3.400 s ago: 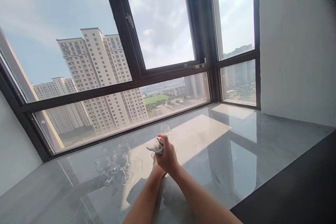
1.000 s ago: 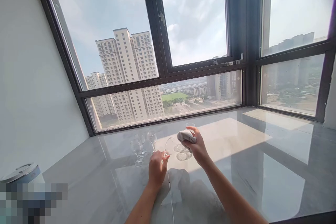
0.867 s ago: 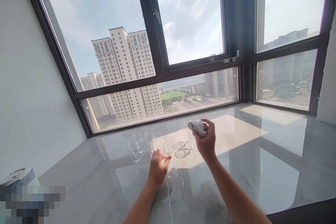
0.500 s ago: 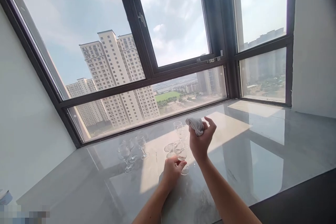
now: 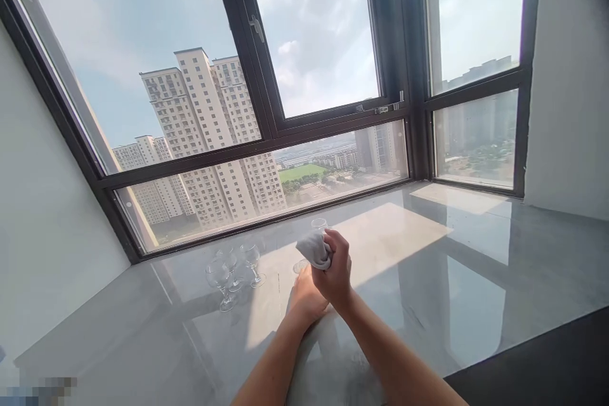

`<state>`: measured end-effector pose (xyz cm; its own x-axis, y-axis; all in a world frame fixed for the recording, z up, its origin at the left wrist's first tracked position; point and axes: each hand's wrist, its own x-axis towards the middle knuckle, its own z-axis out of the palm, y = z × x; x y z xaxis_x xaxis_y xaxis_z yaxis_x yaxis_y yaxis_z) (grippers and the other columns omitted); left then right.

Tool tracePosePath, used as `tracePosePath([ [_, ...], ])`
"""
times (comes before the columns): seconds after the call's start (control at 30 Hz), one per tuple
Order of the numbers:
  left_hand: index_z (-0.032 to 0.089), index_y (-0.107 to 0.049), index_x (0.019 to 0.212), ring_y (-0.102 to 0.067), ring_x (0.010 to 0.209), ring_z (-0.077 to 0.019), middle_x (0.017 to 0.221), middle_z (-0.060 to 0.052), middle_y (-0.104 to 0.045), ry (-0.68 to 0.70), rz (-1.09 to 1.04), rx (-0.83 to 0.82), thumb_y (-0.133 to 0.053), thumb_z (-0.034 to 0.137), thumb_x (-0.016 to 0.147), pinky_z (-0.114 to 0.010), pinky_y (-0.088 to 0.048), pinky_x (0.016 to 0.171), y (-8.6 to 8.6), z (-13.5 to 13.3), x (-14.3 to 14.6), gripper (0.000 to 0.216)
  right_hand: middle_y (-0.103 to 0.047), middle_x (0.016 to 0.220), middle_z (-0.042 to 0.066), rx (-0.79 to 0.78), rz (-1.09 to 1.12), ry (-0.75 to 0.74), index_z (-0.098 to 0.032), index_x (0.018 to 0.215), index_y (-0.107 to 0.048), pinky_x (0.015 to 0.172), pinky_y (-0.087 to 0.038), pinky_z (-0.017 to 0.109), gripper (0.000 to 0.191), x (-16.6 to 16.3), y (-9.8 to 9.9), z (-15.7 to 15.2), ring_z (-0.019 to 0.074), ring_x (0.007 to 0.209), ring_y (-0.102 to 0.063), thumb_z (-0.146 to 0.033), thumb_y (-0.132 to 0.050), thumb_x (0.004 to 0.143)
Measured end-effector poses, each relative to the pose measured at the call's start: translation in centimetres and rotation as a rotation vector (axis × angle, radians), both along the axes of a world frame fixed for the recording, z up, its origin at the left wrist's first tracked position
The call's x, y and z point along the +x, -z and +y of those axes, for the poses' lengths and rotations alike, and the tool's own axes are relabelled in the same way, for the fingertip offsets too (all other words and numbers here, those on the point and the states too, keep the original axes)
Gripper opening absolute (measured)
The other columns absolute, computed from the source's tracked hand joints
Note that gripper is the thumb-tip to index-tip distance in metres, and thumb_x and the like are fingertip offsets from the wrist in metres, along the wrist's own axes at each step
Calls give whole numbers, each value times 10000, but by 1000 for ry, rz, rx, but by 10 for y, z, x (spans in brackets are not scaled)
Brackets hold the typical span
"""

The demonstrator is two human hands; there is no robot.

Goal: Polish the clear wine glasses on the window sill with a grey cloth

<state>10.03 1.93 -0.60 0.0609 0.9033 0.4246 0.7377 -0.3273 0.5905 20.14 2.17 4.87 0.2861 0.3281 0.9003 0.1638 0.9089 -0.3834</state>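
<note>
My right hand point(image 5: 335, 273) is closed around a crumpled white cloth point(image 5: 313, 248). It is directly above my left hand point(image 5: 306, 295), and the wrists nearly cross. The fingers of my left hand curl around a stemmed glass that the cloth and hands now hide. Just beyond the cloth, the rim of another clear stemmed glass point(image 5: 320, 223) shows. To the left, three clear stemmed glasses stand upright in a group: a near one point(image 5: 219, 276), one behind it point(image 5: 233, 263) and one at the right point(image 5: 251, 257).
The glasses stand on a glossy grey stone sill point(image 5: 390, 304) with patches of sunlight. A dark window frame point(image 5: 200, 168) runs along its far side. Walls border both ends, and a dark area point(image 5: 547, 361) lies past the sill's near right edge.
My right hand has brought the cloth left and down, over my left hand and the glass there. That glass has gone out of sight. The view has shifted slightly.
</note>
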Motion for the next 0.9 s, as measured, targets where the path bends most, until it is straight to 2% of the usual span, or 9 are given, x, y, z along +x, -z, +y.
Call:
tracePosePath([
  [0.07, 201, -611, 838, -549, 779, -182, 838, -49, -650, -70, 94, 127, -557, 188, 815, -306, -410, 693, -6, -16, -26, 60, -680, 969, 44, -6, -129, -41, -251, 1348, -351, 686, -515, 319, 668, -8, 10, -1, 191, 774, -656, -96, -543, 727],
  [0.17, 212, -525, 690, -499, 699, -163, 684, -7, -548, -266, 165, 432, -485, 192, 866, -302, -401, 698, -18, -46, -80, 181, -694, 985, 50, -96, -311, -88, -248, 1338, -347, 676, -497, 308, 666, -17, 20, -2, 201, 773, -661, -85, -521, 715],
  [0.27, 210, -556, 884, -519, 817, -195, 883, -37, -590, -544, 124, 743, -578, 302, 833, -389, -418, 873, -26, -69, -136, 107, -696, 961, 36, -289, -493, -115, -242, 1313, -368, 631, -456, 271, 647, -23, 26, 0, 191, 727, -653, -58, -491, 705],
  [0.33, 202, -513, 1073, -514, 977, -248, 1058, -80, -562, -781, -5, 804, -623, 382, 785, -465, -384, 971, -25, -73, -164, 357, -693, 968, 32, -426, -595, -172, -238, 1324, -375, 642, -449, 257, 685, -26, 30, 1, 183, 743, -657, -32, -492, 681],
  [0.43, 209, -403, 1239, -500, 1115, -278, 1177, -105, -514, -990, -264, 621, -627, 363, 746, -479, -376, 1009, -14, -61, -188, 563, -684, 1019, 48, -528, -691, -290, -243, 1336, -406, 753, -461, 273, 724, -31, 39, 4, 200, 910, -666, -5, -526, 663],
  [0.57, 241, -364, 1250, -593, 1067, -260, 1151, -106, -597, -930, -487, 242, -612, 326, 772, -390, -464, 841, 2, -37, -197, 545, -664, 987, 34, -570, -697, -367, -253, 1309, -435, 809, -447, 288, 720, -34, 48, 11, 201, 959, -642, 21, -553, 654],
  [0.67, 260, -423, 1178, -652, 892, -221, 1058, -69, -681, -867, -476, 127, -609, 354, 810, -337, -464, 733, 7, -30, -197, 423, -637, 941, 13, -588, -665, -385, -261, 1285, -443, 810, -440, 286, 715, -32, 49, 14, 190, 936, -630, 35, -545, 642],
  [0.83, 237, -556, 996, -647, 687, -184, 878, -46, -730, -783, -365, 42, -495, 307, 888, -283, -433, 618, 1, -42, -184, 143, -600, 879, -8, -592, -612, -413, -280, 1251, -471, 779, -445, 284, 672, -28, 46, 12, 186, 886, -636, 6, -555, 649],
  [0.9, 227, -583, 976, -649, 682, -179, 841, -45, -727, -724, -259, 72, -432, 293, 926, -270, -428, 618, -3, -47, -174, 172, -589, 849, -17, -592, -605, -425, -276, 1240, -478, 752, -444, 279, 647, -27, 44, 11, 174, 813, -627, -9, -566, 657],
])
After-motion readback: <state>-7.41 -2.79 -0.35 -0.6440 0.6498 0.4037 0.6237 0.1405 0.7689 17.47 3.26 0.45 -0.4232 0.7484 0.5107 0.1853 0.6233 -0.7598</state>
